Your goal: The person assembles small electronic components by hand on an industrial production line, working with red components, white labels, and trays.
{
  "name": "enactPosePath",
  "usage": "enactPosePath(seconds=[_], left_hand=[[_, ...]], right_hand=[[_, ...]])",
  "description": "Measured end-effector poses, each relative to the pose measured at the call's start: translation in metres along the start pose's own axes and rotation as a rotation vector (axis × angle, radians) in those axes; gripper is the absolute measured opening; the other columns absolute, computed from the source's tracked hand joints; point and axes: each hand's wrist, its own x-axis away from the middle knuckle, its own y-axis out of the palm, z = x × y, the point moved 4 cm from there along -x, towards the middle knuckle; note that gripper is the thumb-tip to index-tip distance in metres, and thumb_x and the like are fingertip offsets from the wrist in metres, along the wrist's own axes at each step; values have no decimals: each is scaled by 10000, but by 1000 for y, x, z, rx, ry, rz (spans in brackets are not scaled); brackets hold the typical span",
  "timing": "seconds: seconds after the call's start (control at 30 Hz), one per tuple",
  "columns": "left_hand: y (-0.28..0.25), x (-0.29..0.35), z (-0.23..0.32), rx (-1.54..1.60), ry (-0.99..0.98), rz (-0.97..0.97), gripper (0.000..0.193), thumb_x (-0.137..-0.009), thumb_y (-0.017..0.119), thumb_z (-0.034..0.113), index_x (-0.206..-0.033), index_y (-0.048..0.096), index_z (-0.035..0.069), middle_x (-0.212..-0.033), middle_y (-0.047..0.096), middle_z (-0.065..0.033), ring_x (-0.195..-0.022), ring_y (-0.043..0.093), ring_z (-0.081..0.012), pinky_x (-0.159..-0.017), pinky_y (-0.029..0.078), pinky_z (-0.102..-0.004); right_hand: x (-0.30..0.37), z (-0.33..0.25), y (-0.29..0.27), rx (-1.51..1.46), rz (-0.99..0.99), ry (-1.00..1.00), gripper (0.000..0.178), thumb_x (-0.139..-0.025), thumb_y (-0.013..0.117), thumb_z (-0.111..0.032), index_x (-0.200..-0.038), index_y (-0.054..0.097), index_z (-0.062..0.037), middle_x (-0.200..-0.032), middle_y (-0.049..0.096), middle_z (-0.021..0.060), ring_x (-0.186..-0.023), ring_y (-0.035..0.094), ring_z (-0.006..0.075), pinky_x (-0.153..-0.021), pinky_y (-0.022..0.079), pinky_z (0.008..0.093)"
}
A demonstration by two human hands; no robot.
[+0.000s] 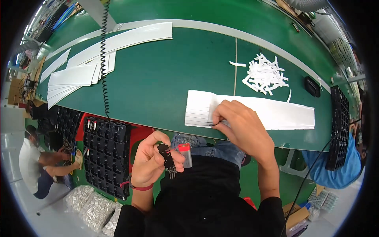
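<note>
My left hand (147, 160) is closed in front of my body. Between its thumb and fingers is a small black circuit board (167, 158) with metal pins at its lower end. A silvery cylindrical cell with a red end (185, 155) sits against the same hand's fingers. My right hand (241, 124) is pinched over a long white sheet (276, 112) near the table's front edge. A thin dark piece (216, 123), perhaps tweezers or wire, shows at its fingertips. Several parallel lines divide the sheet's left part into narrow strips.
A heap of narrow white strips (263, 75) lies beyond the sheet. More white sheets (75, 75) are stacked at the left, behind a hanging coiled cable (104, 51). Black trays (106, 154) stand left and right (338, 122). Other people sit at both sides.
</note>
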Motion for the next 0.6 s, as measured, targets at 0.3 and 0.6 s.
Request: enactPosePath(seconds=[0.3, 0.6], left_hand=[[4, -22, -13, 132, -67, 50, 360, -987, 584, 224, -1226, 426, 5, -1134, 657, -249, -943, 706, -257, -835, 595, -392], [18, -43, -20, -34, -91, 113, 392, -1003, 554, 200, -1305, 454, -31, -1204, 620, -286, -1022, 689, -291, -877, 586, -383]], right_hand=[[11, 18, -3, -467, 46, -33, 237, -719, 753, 11, -843, 559, -43, -843, 592, 72, -804, 591, 212, -700, 458, 317], [31, -20, -12, -834, 516, 2, 291, -719, 781, 75, -976, 647, 50, -818, 674, 87, -793, 638, 173, -759, 494, 295]])
